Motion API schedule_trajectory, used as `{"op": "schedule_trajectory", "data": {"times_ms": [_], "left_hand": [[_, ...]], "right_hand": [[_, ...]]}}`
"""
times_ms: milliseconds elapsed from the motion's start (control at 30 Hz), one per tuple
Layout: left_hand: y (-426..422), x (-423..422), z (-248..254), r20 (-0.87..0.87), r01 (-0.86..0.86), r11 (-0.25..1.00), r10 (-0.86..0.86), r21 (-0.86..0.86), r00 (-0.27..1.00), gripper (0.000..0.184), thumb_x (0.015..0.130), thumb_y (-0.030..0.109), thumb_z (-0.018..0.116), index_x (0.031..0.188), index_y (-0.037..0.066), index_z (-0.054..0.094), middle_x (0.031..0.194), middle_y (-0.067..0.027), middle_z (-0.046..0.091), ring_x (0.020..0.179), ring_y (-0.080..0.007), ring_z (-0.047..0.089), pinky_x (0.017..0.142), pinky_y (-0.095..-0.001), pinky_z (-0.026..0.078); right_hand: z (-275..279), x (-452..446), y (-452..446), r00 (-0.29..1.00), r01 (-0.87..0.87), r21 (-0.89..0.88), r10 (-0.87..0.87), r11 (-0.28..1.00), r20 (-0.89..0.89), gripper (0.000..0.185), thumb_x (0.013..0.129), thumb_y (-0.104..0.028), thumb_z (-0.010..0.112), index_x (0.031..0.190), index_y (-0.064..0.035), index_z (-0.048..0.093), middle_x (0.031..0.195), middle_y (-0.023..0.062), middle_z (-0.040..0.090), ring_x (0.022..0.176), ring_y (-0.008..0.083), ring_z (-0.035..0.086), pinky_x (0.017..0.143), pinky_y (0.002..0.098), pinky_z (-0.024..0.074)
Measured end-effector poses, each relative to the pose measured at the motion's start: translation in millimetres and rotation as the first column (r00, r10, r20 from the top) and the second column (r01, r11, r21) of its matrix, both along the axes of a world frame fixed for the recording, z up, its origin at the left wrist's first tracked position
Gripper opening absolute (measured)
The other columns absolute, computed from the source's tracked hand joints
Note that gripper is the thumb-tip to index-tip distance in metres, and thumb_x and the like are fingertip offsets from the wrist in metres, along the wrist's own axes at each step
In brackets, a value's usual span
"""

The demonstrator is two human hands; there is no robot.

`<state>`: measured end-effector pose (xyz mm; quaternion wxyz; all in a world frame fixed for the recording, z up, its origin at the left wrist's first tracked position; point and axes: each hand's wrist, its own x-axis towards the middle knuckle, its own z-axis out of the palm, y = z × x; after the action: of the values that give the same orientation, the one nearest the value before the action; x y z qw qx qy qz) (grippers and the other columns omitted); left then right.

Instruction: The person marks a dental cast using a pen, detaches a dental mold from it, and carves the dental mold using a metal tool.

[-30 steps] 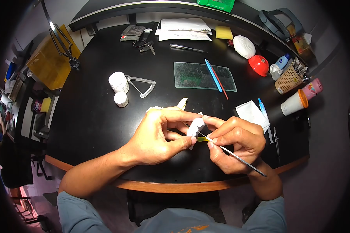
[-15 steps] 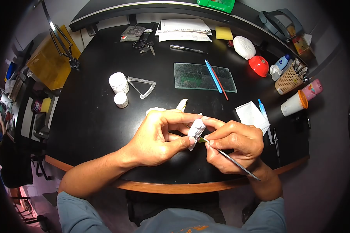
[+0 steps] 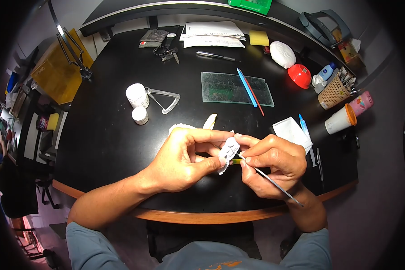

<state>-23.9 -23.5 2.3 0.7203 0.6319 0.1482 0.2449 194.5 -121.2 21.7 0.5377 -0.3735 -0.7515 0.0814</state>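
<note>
A small white cast piece is pinched in my left hand, between the thumb below and the index finger above. My right hand grips a thin metal tool like a pen, its tip close to the right side of the cast. Fingers of my right hand meet my left fingertips at the top of the piece. Something yellow-green shows just under the cast; I cannot make out what it is. Behind my left hand lies a pale, cream-coloured object, partly hidden.
White jars and a metal caliper stand left. A glass slab bears blue and red sticks. Right are a white sheet, tweezers, a red bowl and cups. Papers lie at the back.
The white cast has been turned between my fingers and shows a different face. The tool in my right hand has shifted slightly, its tip now farther up beside the cast than half a second ago.
</note>
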Motion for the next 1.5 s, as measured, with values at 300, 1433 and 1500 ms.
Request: {"op": "schedule_trajectory", "data": {"times_ms": [300, 1433, 1500], "left_hand": [[0.3, -0.3, -4.1, 0.011, 0.003, 1.000, -0.003, -0.014, 1.000, 0.051, 0.096, -0.006, 0.073, 0.145, -0.008, 0.062, 0.120, -0.0155, 0.075, 0.109, -0.0193, 0.074, 0.096, -0.0323, 0.060], [-1.1, -0.2, 2.3, 0.001, 0.010, 0.993, -0.010, -0.119, 1.000, 0.049, 0.096, -0.005, 0.075, 0.143, -0.011, 0.061, 0.120, -0.0172, 0.074, 0.107, -0.0186, 0.074, 0.094, -0.0327, 0.062], [-0.9, -0.7, 3.5, -0.014, 0.004, 0.994, -0.006, -0.114, 1.000, 0.049, 0.095, -0.005, 0.076, 0.142, -0.011, 0.062, 0.119, -0.0170, 0.075, 0.106, -0.0187, 0.074, 0.094, -0.0327, 0.062]], "right_hand": [[-0.3, -0.1, -3.0, 0.999, 0.029, 0.015, -0.030, 0.999, 0.044, 0.015, 0.070, 0.009, 0.079, 0.080, 0.0000, 0.073, 0.081, 0.0110, 0.074, 0.077, 0.0253, 0.081, 0.066, 0.0317, 0.0661], [-1.1, 0.5, -2.6, 0.998, 0.011, 0.007, -0.012, 1.000, 0.054, 0.018, 0.069, 0.011, 0.077, 0.081, -0.0004, 0.070, 0.078, 0.0106, 0.072, 0.071, 0.0243, 0.078, 0.085, 0.0395, 0.0696], [0.1, -0.1, -3.6, 0.999, 0.002, -0.005, -0.002, 1.000, 0.033, 0.018, 0.068, 0.011, 0.076, 0.080, -0.0003, 0.070, 0.077, 0.0103, 0.071, 0.070, 0.0235, 0.078, 0.087, 0.0401, 0.0693]]}}
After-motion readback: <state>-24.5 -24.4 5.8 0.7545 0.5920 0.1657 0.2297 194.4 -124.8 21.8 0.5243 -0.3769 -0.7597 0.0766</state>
